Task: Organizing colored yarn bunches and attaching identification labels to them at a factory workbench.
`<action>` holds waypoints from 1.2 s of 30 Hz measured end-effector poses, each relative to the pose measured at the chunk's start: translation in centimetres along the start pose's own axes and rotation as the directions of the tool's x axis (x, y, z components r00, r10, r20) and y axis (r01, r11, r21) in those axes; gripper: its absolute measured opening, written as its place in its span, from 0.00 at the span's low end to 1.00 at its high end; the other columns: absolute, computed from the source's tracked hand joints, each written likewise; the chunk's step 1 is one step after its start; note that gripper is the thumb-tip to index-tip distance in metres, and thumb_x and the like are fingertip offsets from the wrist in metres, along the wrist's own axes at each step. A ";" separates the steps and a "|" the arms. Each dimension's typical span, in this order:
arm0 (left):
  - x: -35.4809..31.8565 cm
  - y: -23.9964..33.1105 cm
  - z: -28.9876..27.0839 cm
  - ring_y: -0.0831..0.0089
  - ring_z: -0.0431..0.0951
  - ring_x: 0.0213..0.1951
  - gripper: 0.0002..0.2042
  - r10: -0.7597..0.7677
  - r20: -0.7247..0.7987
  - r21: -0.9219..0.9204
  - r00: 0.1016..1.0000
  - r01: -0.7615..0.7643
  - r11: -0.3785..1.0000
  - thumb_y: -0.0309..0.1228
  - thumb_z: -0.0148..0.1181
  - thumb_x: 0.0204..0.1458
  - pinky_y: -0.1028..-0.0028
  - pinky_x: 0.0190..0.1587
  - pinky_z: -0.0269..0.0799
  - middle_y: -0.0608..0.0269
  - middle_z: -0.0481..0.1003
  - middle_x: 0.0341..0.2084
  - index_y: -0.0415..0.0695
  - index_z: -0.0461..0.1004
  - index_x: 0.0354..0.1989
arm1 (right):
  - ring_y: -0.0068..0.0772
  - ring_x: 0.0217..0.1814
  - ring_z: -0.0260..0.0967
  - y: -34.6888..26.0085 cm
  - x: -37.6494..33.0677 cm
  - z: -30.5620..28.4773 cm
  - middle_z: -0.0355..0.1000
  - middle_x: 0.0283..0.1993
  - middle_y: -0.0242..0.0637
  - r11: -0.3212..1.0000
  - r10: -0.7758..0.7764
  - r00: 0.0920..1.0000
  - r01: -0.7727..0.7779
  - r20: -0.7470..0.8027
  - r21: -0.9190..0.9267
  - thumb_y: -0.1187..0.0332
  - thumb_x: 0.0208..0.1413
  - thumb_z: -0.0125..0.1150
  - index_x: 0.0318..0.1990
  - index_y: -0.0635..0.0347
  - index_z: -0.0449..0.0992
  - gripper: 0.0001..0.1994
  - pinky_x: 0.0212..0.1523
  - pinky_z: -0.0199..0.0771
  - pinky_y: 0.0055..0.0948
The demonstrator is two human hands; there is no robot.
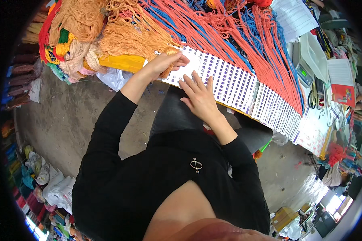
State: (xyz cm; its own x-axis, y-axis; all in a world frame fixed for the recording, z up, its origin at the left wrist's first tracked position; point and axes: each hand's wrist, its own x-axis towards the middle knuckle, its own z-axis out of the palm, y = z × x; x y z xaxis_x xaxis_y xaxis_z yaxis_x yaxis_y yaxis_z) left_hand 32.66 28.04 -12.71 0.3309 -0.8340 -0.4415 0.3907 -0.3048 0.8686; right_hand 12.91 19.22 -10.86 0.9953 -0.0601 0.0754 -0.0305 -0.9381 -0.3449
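My left hand point(164, 62) is closed around a hank of golden-orange yarn point(171, 51), which shows above and below the fingers. Under it lies the left end of a long row of white cards point(221, 80) with dark, purple-rimmed holes along their length. My right hand point(200, 98) rests on the near part of these cards, its fingers spread and holding nothing. Loose orange yarn point(124, 40) spreads over the table just beyond my left hand. Strands of coral yarn point(229, 52) and blue yarn run from the far side down to the cards.
Piled skeins point(74, 20) cover the far left of the table. On the right stand a scale point(303, 76) with a lit green display, a white tray point(314, 50) and a red-and-white sheet point(342, 82). Printed paper point(294, 18) lies at the far right. White bags point(58, 188) sit on the floor.
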 end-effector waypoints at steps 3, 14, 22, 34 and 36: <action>0.0 -0.1 0.0 0.77 0.71 0.46 0.20 0.001 -0.006 0.000 1.000 -0.001 1.000 0.45 0.44 0.59 0.79 0.46 0.67 0.61 0.73 0.42 0.40 0.72 0.43 | 0.43 0.68 0.45 -0.1 -0.3 0.2 0.57 0.62 0.35 1.000 -0.007 1.000 0.007 0.001 -0.004 0.62 0.48 0.60 0.56 0.54 0.65 0.25 0.59 0.42 0.67; -2.5 4.6 2.5 0.80 0.68 0.50 0.21 0.239 0.083 -0.192 0.968 -0.219 0.957 0.43 0.35 0.62 0.73 0.52 0.62 0.65 0.72 0.45 0.44 0.71 0.49 | 0.22 0.33 0.70 0.7 5.3 -2.8 0.72 0.36 0.35 0.456 0.468 0.868 -0.079 -0.163 0.887 0.71 0.54 0.56 0.43 0.65 0.72 0.11 0.35 0.69 0.20; -3.3 6.2 4.9 0.80 0.73 0.38 0.21 0.246 0.076 -0.257 0.966 -0.219 0.941 0.42 0.33 0.62 0.80 0.35 0.69 0.62 0.71 0.42 0.39 0.66 0.52 | 0.15 0.25 0.64 -0.6 7.1 -3.4 0.68 0.24 0.28 0.139 0.521 0.849 0.018 -0.089 0.990 0.71 0.55 0.57 0.33 0.66 0.72 0.06 0.26 0.65 0.16; -3.4 6.4 4.5 0.74 0.74 0.35 0.22 0.313 0.218 -0.480 0.924 -0.177 0.859 0.41 0.32 0.63 0.74 0.33 0.73 0.57 0.72 0.38 0.35 0.65 0.50 | 0.16 0.26 0.65 -0.6 6.4 -4.4 0.71 0.31 0.31 -0.043 0.509 0.861 0.044 -0.016 0.998 0.67 0.58 0.52 0.37 0.63 0.70 0.08 0.29 0.63 0.16; -3.9 6.9 5.3 0.76 0.74 0.33 0.22 0.205 0.066 -0.405 0.976 -0.162 0.900 0.41 0.33 0.63 0.76 0.32 0.72 0.58 0.72 0.36 0.35 0.66 0.50 | 0.16 0.25 0.64 -0.7 6.5 -4.4 0.70 0.30 0.30 -0.041 0.513 0.858 0.030 -0.004 0.999 0.67 0.58 0.53 0.37 0.63 0.70 0.08 0.28 0.62 0.15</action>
State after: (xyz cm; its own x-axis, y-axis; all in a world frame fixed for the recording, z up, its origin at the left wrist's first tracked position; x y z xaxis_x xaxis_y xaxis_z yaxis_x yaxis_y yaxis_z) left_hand 29.52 26.76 -3.81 0.3467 -0.9073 -0.2378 0.6461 0.0472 0.7618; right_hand 18.96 17.95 -6.06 0.8383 -0.5345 -0.1081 0.1224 0.3776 -0.9178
